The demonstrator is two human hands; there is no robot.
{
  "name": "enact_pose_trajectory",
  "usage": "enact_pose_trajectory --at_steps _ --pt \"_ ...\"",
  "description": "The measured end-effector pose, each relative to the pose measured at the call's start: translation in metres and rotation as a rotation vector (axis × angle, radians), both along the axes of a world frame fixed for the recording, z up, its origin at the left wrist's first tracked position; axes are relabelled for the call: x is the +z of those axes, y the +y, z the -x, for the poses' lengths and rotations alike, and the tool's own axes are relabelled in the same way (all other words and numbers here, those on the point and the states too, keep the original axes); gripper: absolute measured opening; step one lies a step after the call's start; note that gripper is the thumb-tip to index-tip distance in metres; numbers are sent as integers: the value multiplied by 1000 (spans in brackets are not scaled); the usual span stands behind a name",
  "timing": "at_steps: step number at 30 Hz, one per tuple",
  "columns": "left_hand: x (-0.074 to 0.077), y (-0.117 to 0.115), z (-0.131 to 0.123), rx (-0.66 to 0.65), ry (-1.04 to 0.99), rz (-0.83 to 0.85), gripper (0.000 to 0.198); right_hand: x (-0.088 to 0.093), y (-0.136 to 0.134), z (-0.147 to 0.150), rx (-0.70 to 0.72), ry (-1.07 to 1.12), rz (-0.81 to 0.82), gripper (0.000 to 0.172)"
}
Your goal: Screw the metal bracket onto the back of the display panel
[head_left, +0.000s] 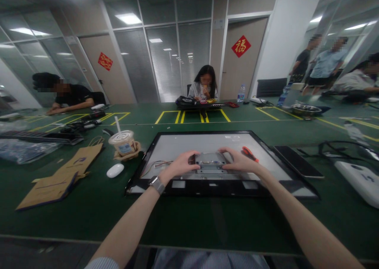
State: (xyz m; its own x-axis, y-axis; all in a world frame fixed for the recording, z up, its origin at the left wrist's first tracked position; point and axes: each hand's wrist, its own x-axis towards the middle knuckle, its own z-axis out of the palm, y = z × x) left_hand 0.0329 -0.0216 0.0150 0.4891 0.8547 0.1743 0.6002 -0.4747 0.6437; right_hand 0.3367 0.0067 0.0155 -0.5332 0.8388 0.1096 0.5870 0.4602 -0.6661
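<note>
Between my two hands is a grey metal bracket plate (211,160), with small fittings along its middle. My left hand (186,163), below a wristwatch (157,184), grips its left side. My right hand (235,160) has thumb and fingers closed on its right side. Beneath lies a large flat display panel (186,141) with a pale back and black frame. A bundle of thin wires (155,164) runs over the panel left of my hands. Just right of my right hand, a red-and-black hand tool (250,154) rests on the panel; its exact kind is unclear.
Left of the panel are a white mouse (115,170), a lidded drink cup (122,141) with a straw, and a brown paper bag (59,180). A black phone-like slab (297,161), cables and a white device (358,182) lie right. Other people sit around the green table (142,217).
</note>
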Motion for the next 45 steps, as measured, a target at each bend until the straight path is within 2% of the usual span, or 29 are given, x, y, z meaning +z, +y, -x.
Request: enact_pose_trajectory --at_steps 6,13,24,33,45 --pt "11 -3 5 14 -40 -24 42 13 -7 1 5 80 -42 56" --pt "19 -10 7 42 -129 -76 49 19 -11 3 40 93 -23 57" --pt "11 -16 6 0 -92 -9 46 26 -21 7 17 -67 40 59" --pt "11 -18 7 -19 -51 15 47 30 -24 9 31 -107 85 60" --pt "4 -14 8 -13 -44 9 46 24 -20 8 66 -137 70 56"
